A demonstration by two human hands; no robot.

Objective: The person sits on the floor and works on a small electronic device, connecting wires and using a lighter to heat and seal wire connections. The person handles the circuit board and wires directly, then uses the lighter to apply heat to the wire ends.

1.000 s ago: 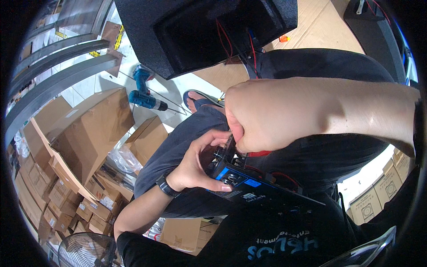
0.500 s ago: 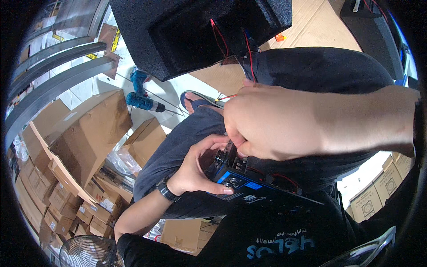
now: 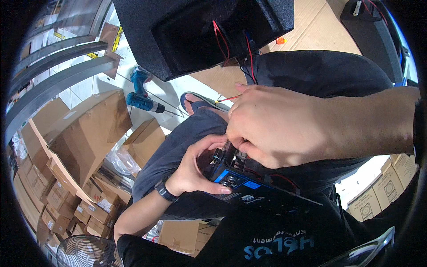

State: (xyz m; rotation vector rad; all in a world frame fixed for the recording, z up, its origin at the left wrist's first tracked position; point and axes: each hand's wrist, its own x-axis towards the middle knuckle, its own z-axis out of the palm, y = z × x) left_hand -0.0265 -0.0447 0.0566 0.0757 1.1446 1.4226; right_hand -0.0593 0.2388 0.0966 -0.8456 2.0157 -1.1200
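Observation:
My left hand (image 3: 192, 167), with a dark watch on its wrist, grips one end of a black electronics panel (image 3: 267, 198) across my lap. The panel has a blue label, round sockets and parts standing up from its inner side. My right hand (image 3: 267, 120) bends over that same end, fingertips pinched together down among the parts. What they pinch is hidden. A thin red wire (image 3: 231, 98) with a yellowish end sticks out past the right knuckles. Other red and black wires (image 3: 251, 58) run from a black speaker cabinet (image 3: 187, 44) toward the right hand.
A teal cordless drill (image 3: 141, 95) lies on the pale floor left of my foot (image 3: 191, 100). Open cardboard boxes (image 3: 89, 133) fill the left side, with a fan (image 3: 84, 251) below. Another black cabinet (image 3: 373, 40) stands at the far right, with printed cartons (image 3: 378, 196) lower down.
My right hand has shifted slightly down and right, with its fingers still at the panel's end. The left hand keeps its hold, and the panel has barely moved.

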